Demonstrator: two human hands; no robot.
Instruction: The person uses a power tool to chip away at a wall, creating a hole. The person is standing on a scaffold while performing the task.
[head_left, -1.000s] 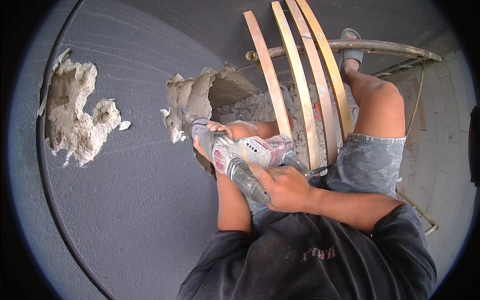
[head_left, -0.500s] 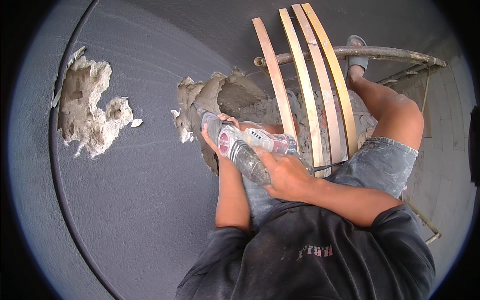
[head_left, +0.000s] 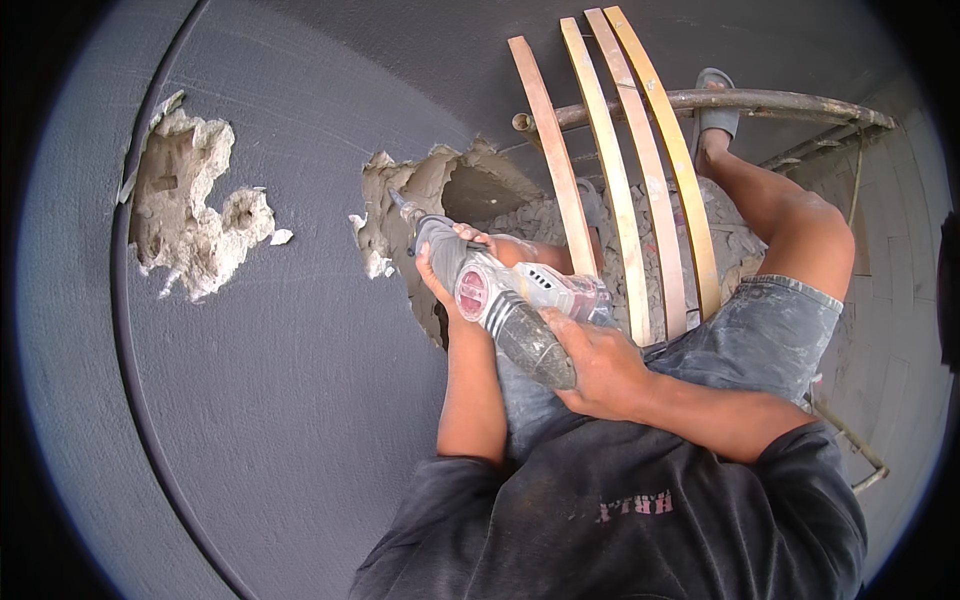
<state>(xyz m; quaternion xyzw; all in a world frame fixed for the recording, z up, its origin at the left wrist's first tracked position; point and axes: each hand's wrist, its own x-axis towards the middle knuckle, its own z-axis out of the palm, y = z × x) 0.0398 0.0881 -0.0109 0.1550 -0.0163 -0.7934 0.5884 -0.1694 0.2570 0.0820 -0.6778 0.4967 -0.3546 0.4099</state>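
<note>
Fingers of the left hand [head_left: 437, 283] clamped around the grey-wrapped front of a power tool [head_left: 515, 310]; some fingertips show on its far side, while the palm and the underside of the grip are hidden. Fingers of the right hand [head_left: 605, 372] closed on the rear of the same tool, one lying along the casing; the others curl out of sight, so the handle and trigger cannot be made out. The tool lies slantwise in front of the torso, its casing dusty and partly red.

From its front a chisel bit [head_left: 402, 205] points into a jagged hole [head_left: 400, 190] in the dark grey wall [head_left: 290, 380]. Whether the tip touches the broken material cannot be told. The hole's lower edge is covered in part by the left hand and tool, and its inner recess is in shadow.

Farther left, a second broken patch [head_left: 175, 210] exposes pale material beside a dark curved band [head_left: 125, 350] of uncertain kind. To the right, four wooden strips [head_left: 609, 180] cross a pole [head_left: 770, 98], partly hiding rubble [head_left: 733, 238] and the left foot. The right foot [head_left: 716, 122] wears a sandal. The fisheye rim cuts off the outer surroundings.
</note>
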